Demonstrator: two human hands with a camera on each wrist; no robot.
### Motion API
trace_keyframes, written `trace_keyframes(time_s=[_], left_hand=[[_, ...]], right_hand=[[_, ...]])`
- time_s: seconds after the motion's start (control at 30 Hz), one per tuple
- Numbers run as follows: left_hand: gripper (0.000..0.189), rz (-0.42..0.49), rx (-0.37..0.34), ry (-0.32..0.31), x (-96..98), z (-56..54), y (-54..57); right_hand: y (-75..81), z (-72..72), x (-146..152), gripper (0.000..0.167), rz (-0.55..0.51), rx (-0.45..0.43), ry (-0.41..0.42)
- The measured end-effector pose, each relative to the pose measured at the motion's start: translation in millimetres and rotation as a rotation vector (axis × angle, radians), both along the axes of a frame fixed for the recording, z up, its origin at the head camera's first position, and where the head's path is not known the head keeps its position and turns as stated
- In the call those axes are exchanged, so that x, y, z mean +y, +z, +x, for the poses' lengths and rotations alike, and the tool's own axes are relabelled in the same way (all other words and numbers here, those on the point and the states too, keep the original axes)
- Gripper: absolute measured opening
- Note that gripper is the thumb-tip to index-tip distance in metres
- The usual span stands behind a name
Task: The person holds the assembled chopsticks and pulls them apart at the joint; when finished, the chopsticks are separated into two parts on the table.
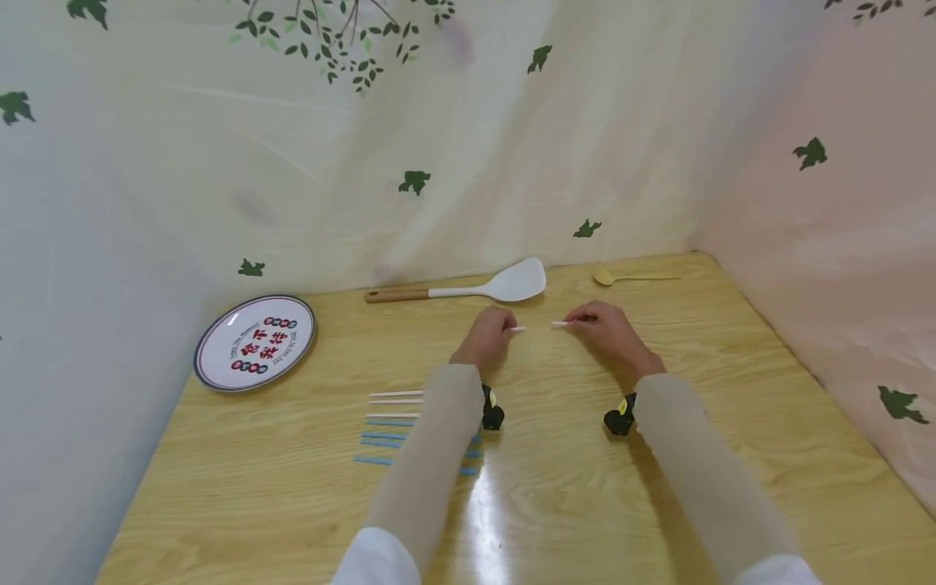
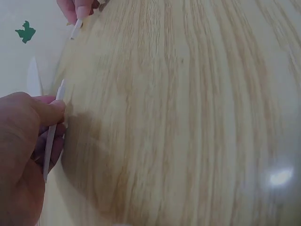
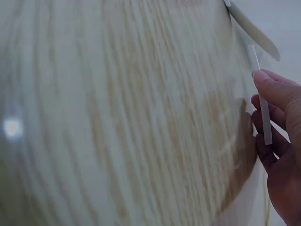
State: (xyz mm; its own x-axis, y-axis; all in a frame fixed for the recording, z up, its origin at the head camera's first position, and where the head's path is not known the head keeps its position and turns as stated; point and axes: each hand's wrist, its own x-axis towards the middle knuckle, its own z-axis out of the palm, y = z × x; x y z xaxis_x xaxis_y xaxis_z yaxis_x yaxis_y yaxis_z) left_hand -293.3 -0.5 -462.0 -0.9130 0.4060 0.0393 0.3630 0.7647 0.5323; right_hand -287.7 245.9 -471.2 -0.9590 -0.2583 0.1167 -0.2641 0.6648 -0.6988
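Observation:
My left hand (image 1: 488,337) is over the middle of the table, pinching a slim white stick (image 2: 49,150) with a narrowed tip between thumb and fingers. Across a small gap, my right hand (image 1: 610,331) pinches another short white stick (image 3: 267,126), squared off at its end. The exposed ends of both sticks point toward each other and stay apart. Under and beside the left forearm lie several pale chopsticks (image 1: 395,415) and several blue chopsticks (image 1: 374,461), in a row and partly hidden by the sleeve.
A white spatula (image 1: 515,282) with a wooden handle lies along the back edge, with a small gold spoon (image 1: 604,278) to its right. On the left sits a white plate (image 1: 219,349) with red characters. Patterned cloth (image 1: 468,146) walls in the wooden table (image 1: 241,504).

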Motion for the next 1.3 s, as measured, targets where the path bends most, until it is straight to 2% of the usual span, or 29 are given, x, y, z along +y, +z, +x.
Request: trace_keyframes(time_s=[0.13,0.3,0.53,0.8,1.0,1.3], left_hand=[[0.006,-0.006,0.027,0.034,5.7,-1.7,-6.1],[0.009,0.007,0.065,0.073,13.5,-1.9,-7.7],[0.011,0.021,0.03,0.134,22.0,3.2,-6.9],[0.01,0.021,0.048,0.196,26.9,6.5,-9.5],[0.009,0.032,0.035,0.207,28.2,6.8,-9.9],[0.01,0.038,0.006,0.189,27.2,6.9,-7.3]], right_hand=[[-7.5,-4.4,-3,0.015,0.017,0.055,0.002],[-11.0,-7.7,-4,0.015,0.035,0.093,-0.016],[-15.8,-8.2,1,0.014,0.033,0.15,-0.042],[-18.0,-6.5,0,0.014,0.022,0.172,-0.039],[-13.8,-2.2,-1,0.016,0.039,0.123,-0.031],[-12.5,-0.8,0,0.018,0.042,0.121,-0.013]])
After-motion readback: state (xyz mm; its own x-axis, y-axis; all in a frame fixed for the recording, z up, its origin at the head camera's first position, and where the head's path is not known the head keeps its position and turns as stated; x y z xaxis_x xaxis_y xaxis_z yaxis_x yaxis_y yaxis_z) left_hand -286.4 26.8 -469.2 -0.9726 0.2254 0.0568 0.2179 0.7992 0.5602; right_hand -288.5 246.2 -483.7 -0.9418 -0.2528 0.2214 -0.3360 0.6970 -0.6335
